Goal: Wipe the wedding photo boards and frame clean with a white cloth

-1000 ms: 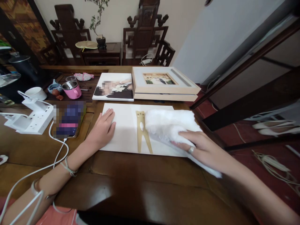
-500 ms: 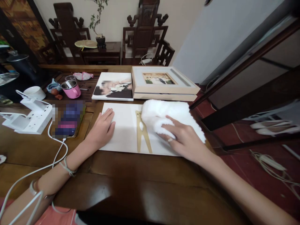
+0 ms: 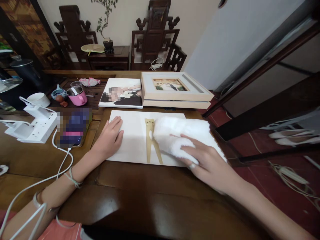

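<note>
Bunching inside curled right fingers (image 3: 195,143), white cloth (image 3: 183,128) lies apart from flat left fingers (image 3: 114,123).

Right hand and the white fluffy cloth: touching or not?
Touching. The head view shows the right hand gripping a bunched fold of the white fluffy cloth, with the fabric bulging up against its thumb and fingers.

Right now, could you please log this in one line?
left hand: on white panel | right hand: grips white cloth over white panel
</note>
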`<state>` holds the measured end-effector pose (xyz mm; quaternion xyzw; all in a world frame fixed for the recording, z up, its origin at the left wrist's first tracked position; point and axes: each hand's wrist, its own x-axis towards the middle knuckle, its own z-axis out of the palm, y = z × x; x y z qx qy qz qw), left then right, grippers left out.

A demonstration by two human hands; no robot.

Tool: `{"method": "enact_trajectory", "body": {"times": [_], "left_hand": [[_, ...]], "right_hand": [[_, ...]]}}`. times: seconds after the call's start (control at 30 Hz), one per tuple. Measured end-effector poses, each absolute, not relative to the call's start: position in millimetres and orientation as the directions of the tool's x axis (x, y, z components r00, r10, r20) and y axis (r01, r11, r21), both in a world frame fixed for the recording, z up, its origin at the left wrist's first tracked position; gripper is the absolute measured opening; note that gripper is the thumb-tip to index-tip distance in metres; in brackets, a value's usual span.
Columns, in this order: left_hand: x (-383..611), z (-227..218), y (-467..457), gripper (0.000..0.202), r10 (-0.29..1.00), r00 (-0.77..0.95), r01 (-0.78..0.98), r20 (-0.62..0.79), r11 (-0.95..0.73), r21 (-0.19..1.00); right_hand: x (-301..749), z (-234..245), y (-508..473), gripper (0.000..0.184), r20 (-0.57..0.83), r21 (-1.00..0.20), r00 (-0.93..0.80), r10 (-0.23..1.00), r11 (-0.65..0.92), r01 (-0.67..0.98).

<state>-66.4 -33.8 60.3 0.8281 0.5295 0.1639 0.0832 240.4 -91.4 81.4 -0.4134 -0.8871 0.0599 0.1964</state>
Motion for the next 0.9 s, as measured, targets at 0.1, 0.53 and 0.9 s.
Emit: {"method": "enact_trajectory", "body": {"times": [0.1, 0.53, 0.9], "left_hand": [[-63, 60, -39, 0.046, 0.908, 0.380, 0.854, 0.177, -0.418, 0.310], [-64, 61, -40, 0.046, 0.909, 0.377, 0.853, 0.180, -0.416, 0.315], [-66, 63, -42, 0.045, 0.903, 0.384, 0.840, 0.195, -0.429, 0.332]], "right_hand": [[240, 70, -67, 0.027, 0.330, -0.223, -0.540, 0.774, 0.620, 0.752], [216, 110, -97, 0.031, 0.144, -0.226, -0.552, 0.822, 0.570, 0.790], [245, 88, -86, 0.029, 0.138, -0.344, -0.531, 0.836, 0.544, 0.766]]}}
